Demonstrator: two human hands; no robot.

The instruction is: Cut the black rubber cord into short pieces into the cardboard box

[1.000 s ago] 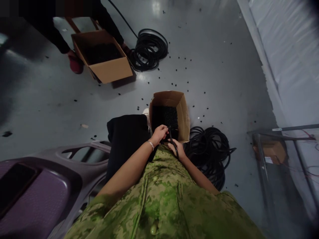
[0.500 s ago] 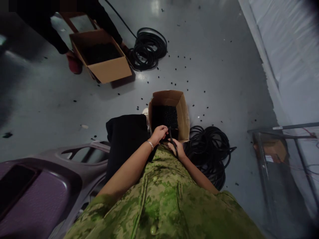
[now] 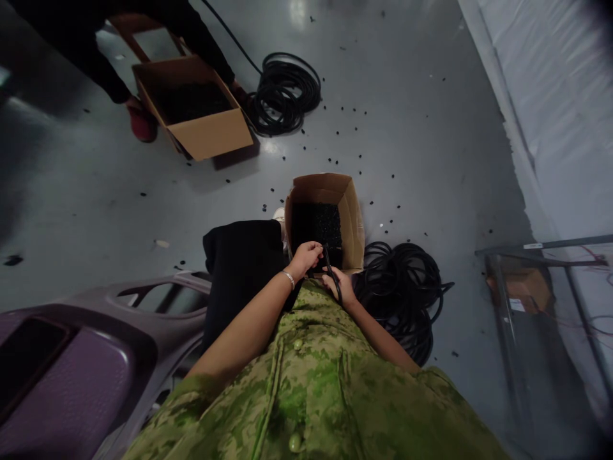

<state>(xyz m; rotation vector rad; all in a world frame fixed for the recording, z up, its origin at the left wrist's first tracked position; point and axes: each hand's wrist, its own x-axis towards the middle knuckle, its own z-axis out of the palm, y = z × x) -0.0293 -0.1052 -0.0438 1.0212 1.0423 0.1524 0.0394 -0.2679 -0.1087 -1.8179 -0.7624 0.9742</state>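
Over the near edge of an open cardboard box (image 3: 352, 230), my right hand (image 3: 343, 289) is closed round a length of black hose (image 3: 332, 271), which runs up past the fingers. My left hand (image 3: 306, 259), with a bracelet at the wrist, is closed in a pinch beside the upper end of that hose. Whether its fingertips grip the hose or a small piece cannot be made out. Many small black pieces (image 3: 328, 220) fill the bottom of the box. To the right of the box lies a tangled pile of black hose (image 3: 402, 287).
A co-worker's dark sleeves and red shoe (image 3: 142, 122) are beside another cardboard box (image 3: 211, 135) at upper left. A black coil (image 3: 290, 89) lies next to it. Small black bits dot the grey floor. A purple chair (image 3: 96, 383) stands left, a metal frame (image 3: 502, 300) right.
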